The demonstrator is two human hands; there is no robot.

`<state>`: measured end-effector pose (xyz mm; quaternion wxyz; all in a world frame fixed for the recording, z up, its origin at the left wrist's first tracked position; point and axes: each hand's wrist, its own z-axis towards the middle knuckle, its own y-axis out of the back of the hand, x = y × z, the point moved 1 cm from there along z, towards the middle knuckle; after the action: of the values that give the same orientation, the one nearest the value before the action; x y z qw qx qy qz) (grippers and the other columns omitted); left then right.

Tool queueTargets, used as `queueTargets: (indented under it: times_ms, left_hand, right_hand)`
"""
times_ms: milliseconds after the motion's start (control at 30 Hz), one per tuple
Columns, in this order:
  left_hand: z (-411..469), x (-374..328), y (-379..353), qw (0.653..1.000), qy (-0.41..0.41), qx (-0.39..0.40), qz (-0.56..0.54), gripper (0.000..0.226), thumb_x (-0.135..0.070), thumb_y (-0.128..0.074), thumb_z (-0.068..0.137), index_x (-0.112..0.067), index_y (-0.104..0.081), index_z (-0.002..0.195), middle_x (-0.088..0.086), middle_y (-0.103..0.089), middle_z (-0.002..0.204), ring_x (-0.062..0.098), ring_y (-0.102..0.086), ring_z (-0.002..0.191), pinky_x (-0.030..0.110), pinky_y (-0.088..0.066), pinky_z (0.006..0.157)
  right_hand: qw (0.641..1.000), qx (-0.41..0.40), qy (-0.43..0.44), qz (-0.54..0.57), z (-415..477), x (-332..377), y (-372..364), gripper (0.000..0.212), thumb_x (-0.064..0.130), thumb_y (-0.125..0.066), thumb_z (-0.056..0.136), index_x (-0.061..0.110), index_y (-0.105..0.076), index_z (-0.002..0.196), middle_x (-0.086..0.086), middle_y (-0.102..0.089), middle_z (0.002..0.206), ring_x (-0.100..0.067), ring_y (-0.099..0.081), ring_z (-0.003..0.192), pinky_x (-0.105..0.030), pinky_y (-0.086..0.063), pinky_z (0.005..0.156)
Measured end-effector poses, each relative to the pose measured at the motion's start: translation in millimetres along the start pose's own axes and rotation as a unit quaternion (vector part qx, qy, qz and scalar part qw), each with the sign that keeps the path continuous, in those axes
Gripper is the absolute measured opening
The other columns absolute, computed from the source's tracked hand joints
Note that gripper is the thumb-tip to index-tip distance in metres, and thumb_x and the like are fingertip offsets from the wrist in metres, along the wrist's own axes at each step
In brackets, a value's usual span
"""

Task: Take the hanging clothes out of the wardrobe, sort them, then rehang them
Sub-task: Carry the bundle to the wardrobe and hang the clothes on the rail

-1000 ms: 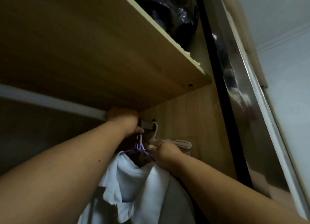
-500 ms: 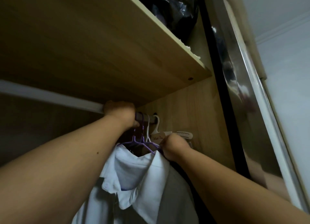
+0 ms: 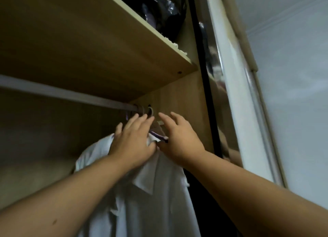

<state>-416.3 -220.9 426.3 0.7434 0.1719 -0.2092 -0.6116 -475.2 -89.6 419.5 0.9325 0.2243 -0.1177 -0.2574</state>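
A white collared shirt hangs on a purple hanger from the grey wardrobe rail, close to the right side wall. Several hanger hooks crowd the rail's right end. My left hand lies over the shirt's left shoulder and collar, fingers spread and pointing up at the hooks. My right hand rests just to the right of the hanger, fingers apart, thumb near the purple arm. Neither hand grips anything that I can see.
A wooden shelf runs just above the rail, carrying a black plastic bag. The wardrobe's wooden side panel and a shiny sliding door frame stand to the right. A dark garment hangs behind the shirt.
My left hand has let go of the rail and dropped onto the shirt's shoulder. My right hand has opened beside the hanger. The shirt now hangs from the rail.
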Motion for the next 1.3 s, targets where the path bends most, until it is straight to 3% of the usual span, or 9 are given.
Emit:
queueTargets:
  times_ms: [200,333,433,533,700,867,1033,1167,1300]
  left_hand:
    - [-76.1,-89.8,11.2,0.990,-0.084,0.005,-0.109,0.071,-0.042,-0.055,0.084,-0.027,-0.022,0.145,-0.004,-0.026,0.152,0.014,-0.014,0.144,0.048,-0.019,0.116]
    - [-116.9,-170.5,14.1,0.980,-0.124,0.052,-0.149,0.073,-0.046,-0.053,0.082,-0.027,-0.022,0.144,-0.004,-0.030,0.149,0.015,-0.019,0.142,0.048,-0.024,0.113]
    - [-160.9,-246.4,11.2,0.963,-0.162,0.127,-0.175,0.074,-0.050,-0.050,0.084,-0.030,-0.017,0.146,-0.005,-0.019,0.155,0.014,-0.014,0.144,0.046,-0.019,0.115]
    - [-222.6,-335.9,15.4,0.927,-0.213,0.213,-0.225,0.073,-0.050,-0.049,0.084,-0.033,-0.017,0.147,-0.005,-0.014,0.157,0.015,-0.013,0.144,0.045,-0.018,0.115]
    - [-330.2,-465.8,39.2,0.855,-0.295,0.316,-0.287,0.072,-0.046,-0.052,0.082,-0.030,-0.023,0.146,-0.001,-0.015,0.157,0.019,-0.016,0.143,0.047,-0.021,0.114]
    - [-430.6,-554.2,78.6,0.777,-0.373,0.379,-0.338,0.072,-0.047,-0.052,0.082,-0.035,-0.022,0.146,-0.002,-0.018,0.156,0.019,-0.019,0.142,0.047,-0.022,0.114]
    - [-521.2,-584.0,123.8,0.697,-0.488,0.405,-0.333,0.071,-0.050,-0.051,0.084,-0.034,-0.022,0.146,-0.004,-0.014,0.157,0.018,-0.016,0.143,0.045,-0.019,0.114]
    - [-575.4,-580.4,153.5,0.630,-0.539,0.439,-0.347,0.067,-0.049,-0.051,0.086,-0.034,-0.024,0.146,-0.003,-0.017,0.156,0.020,-0.017,0.143,0.050,-0.018,0.115]
    - [-615.1,-566.1,192.2,0.586,-0.578,0.429,-0.372,0.065,-0.047,-0.052,0.088,-0.032,-0.025,0.146,-0.002,-0.017,0.156,0.021,-0.018,0.143,0.049,-0.018,0.113]
  right_hand:
    - [0.987,0.009,0.073,-0.142,-89.4,-4.6,65.7,0.080,0.020,-0.064,0.081,0.028,-0.022,0.149,-0.009,-0.022,0.155,-0.029,-0.022,0.142,-0.045,-0.031,0.112]
    - [0.977,0.054,0.011,-0.204,-176.5,-32.6,121.6,0.082,0.026,-0.066,0.080,0.024,-0.023,0.149,-0.010,-0.029,0.152,-0.031,-0.031,0.138,-0.045,-0.037,0.107]
    - [0.955,0.125,-0.106,-0.246,-263.3,-61.8,170.8,0.085,0.034,-0.063,0.083,0.030,-0.011,0.150,-0.004,-0.022,0.155,-0.026,-0.028,0.139,-0.041,-0.034,0.108]
    - [0.916,0.193,-0.224,-0.270,-364.2,-85.0,228.3,0.082,0.037,-0.060,0.085,0.032,-0.010,0.148,-0.004,-0.022,0.153,-0.027,-0.029,0.137,-0.039,-0.034,0.107]
    - [0.835,0.295,-0.338,-0.318,-524.1,-87.0,314.5,0.085,0.041,-0.062,0.083,0.032,-0.009,0.148,-0.006,-0.022,0.153,-0.029,-0.029,0.137,-0.044,-0.033,0.108]
    - [0.756,0.330,-0.459,-0.330,-654.0,-46.8,390.9,0.082,0.039,-0.061,0.083,0.032,-0.011,0.148,-0.007,-0.019,0.154,-0.029,-0.025,0.139,-0.050,-0.031,0.108]
    - [0.680,0.345,-0.559,-0.327,-745.8,25.0,437.0,0.081,0.040,-0.065,0.082,0.033,-0.016,0.147,-0.006,-0.020,0.153,-0.030,-0.029,0.136,-0.050,-0.031,0.105]
    - [0.615,0.309,-0.642,-0.337,-796.4,94.9,455.2,0.072,0.038,-0.063,0.084,0.033,-0.026,0.145,-0.006,-0.022,0.154,-0.028,-0.029,0.137,-0.050,-0.031,0.108]
    - [0.549,0.268,-0.712,-0.345,-834.2,177.4,454.8,0.068,0.039,-0.061,0.086,0.035,-0.025,0.144,-0.005,-0.023,0.154,-0.026,-0.025,0.139,-0.052,-0.025,0.111]
